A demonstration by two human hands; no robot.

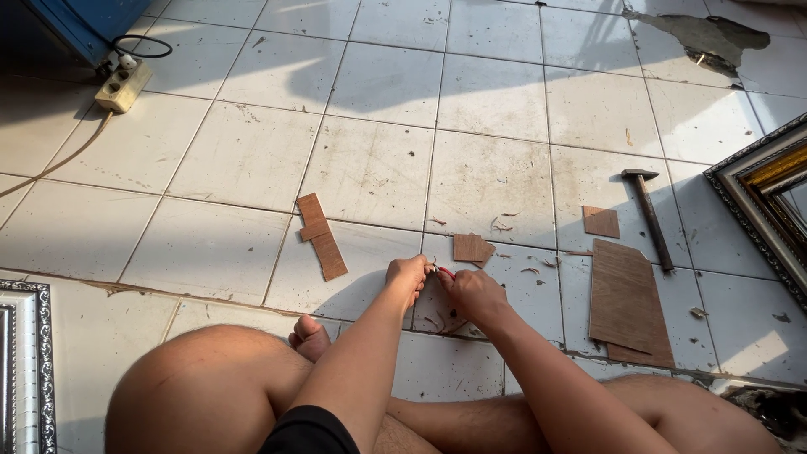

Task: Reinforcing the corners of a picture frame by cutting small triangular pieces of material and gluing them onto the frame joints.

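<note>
A small plywood piece [437, 313] lies on the tiled floor [370, 168] under both hands, at six o'clock. The left hand [407, 273] is closed beside the right hand [472, 292], which grips a red-handled tool [445, 271]. Open tiles lie at twelve o'clock; a larger plywood sheet [626, 303] and hammer [649, 214] lie at three.

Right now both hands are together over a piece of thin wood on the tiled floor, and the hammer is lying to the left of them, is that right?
Not quite. The head view shows the left hand and right hand together over the wood piece on the tiled floor, but the hammer lies to their right, beside the large board.
</note>
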